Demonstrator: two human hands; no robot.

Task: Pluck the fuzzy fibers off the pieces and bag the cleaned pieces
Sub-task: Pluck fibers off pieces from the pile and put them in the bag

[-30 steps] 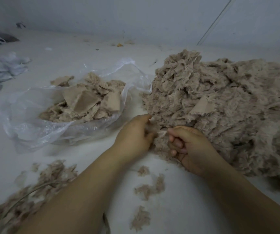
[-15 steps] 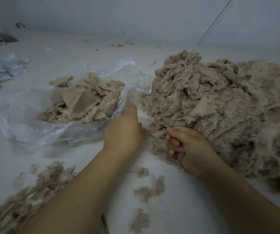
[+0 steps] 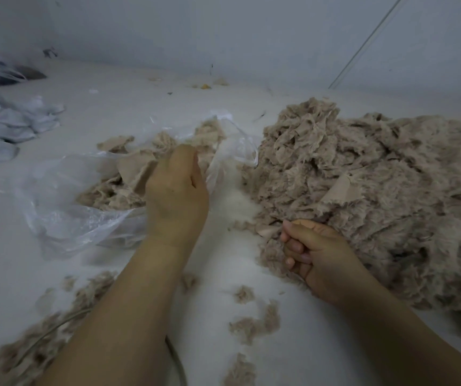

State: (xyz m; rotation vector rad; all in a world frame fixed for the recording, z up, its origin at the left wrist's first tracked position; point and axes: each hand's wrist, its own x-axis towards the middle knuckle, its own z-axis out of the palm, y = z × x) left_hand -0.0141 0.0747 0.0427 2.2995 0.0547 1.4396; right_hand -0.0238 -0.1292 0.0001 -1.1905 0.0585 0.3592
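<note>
- Progress looks early to me: the unpicked pile [image 3: 377, 196] of fuzzy pieces fills the right of the frame, far bigger than what sits in the clear bag [image 3: 65, 201] at centre left.
- Cleaned pieces [image 3: 132, 174] lie in the bag's mouth.
- My left hand [image 3: 178, 190] reaches over that mouth, fingers curled away; I cannot tell what it holds.
- My right hand [image 3: 311, 252] rests curled at the pile's near edge; I cannot tell if it grips anything.
- Plucked fibers [image 3: 254, 321] litter the white bench [image 3: 129, 107] along the bottom.
</note>
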